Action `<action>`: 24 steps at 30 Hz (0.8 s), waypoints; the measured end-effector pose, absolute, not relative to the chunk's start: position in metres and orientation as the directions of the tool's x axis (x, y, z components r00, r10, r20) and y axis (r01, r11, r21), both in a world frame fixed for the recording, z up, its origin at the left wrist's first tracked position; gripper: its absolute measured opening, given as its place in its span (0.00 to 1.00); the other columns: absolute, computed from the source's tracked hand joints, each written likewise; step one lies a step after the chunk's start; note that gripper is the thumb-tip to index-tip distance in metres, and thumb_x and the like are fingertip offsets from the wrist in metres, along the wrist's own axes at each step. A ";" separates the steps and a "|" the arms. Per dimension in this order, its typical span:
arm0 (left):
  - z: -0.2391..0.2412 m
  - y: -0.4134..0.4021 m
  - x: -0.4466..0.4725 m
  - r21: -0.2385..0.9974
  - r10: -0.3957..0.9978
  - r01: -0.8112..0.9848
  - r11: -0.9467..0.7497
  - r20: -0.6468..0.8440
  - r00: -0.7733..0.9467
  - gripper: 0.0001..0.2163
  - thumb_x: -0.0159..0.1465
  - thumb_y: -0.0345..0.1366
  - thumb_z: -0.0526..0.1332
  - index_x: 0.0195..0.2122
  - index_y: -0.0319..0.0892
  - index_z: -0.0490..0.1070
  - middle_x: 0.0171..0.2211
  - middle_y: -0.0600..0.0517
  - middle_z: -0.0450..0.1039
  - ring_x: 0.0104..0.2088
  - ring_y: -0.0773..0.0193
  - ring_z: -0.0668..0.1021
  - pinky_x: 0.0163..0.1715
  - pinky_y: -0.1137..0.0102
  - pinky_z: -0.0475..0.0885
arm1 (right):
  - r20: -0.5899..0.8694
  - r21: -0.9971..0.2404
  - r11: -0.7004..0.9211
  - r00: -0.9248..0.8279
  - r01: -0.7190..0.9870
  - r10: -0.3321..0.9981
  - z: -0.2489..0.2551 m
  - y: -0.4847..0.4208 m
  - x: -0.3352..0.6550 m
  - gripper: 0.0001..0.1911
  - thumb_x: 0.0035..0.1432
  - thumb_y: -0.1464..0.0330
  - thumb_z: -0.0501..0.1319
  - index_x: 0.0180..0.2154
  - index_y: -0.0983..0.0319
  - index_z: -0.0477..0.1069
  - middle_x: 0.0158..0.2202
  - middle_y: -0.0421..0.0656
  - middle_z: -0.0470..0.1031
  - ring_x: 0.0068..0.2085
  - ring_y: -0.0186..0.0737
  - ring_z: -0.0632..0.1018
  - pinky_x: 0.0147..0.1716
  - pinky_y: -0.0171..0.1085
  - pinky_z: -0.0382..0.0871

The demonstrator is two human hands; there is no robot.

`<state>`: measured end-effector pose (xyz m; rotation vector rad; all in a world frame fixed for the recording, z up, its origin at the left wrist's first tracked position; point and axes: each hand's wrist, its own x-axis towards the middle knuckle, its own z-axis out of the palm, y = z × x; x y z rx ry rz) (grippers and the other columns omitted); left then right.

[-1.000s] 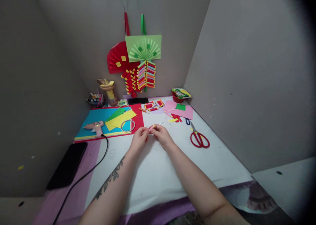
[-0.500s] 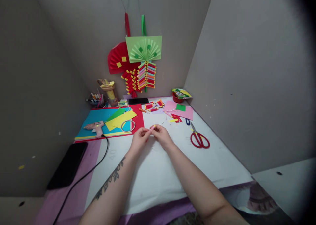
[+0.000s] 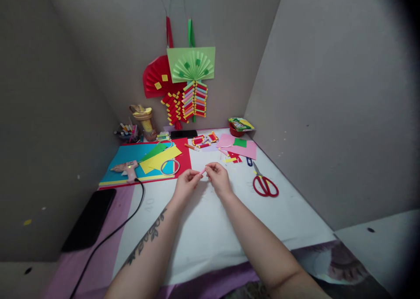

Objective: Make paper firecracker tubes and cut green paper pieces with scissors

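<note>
Between both hands, above the white-covered table, is a small pink paper roll [image 3: 202,171]. My left hand [image 3: 188,183] pinches its lower left end with thumb and fingertips. At the upper right end my right hand [image 3: 217,177] is closed, its fingertips covering that tip. Beyond the hands lie several finished red and yellow paper rolls [image 3: 198,140], pink paper [image 3: 248,150] with a green piece [image 3: 240,143], and red and yellow scraps [image 3: 233,158]. Red-handled scissors [image 3: 265,186] rest to the right of my right hand.
A pink glue gun [image 3: 129,170] lies on stacked coloured paper [image 3: 118,159], its black cord [image 3: 114,231] running to the front left. Two tape rings [image 3: 169,167] sit there too. A black tablet-like slab [image 3: 90,220] is at left. Paper fan decorations [image 3: 193,67] hang on the back wall.
My right hand has shifted slightly up and right along the roll, its fingertips now covering the yellow end seen before. My left hand has barely moved.
</note>
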<state>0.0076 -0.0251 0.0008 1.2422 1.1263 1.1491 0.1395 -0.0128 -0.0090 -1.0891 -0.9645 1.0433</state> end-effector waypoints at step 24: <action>0.001 -0.021 0.003 0.995 0.998 -0.081 0.050 -0.047 0.047 0.14 0.53 0.45 0.64 0.32 0.38 0.69 0.28 0.50 0.76 0.18 0.74 0.64 0.19 0.76 0.57 | 0.131 -0.980 0.173 0.332 -0.098 0.934 -0.019 -0.001 0.153 0.13 0.53 0.58 0.57 0.26 0.61 0.66 0.21 0.38 0.68 0.19 0.31 0.64 0.18 0.31 0.55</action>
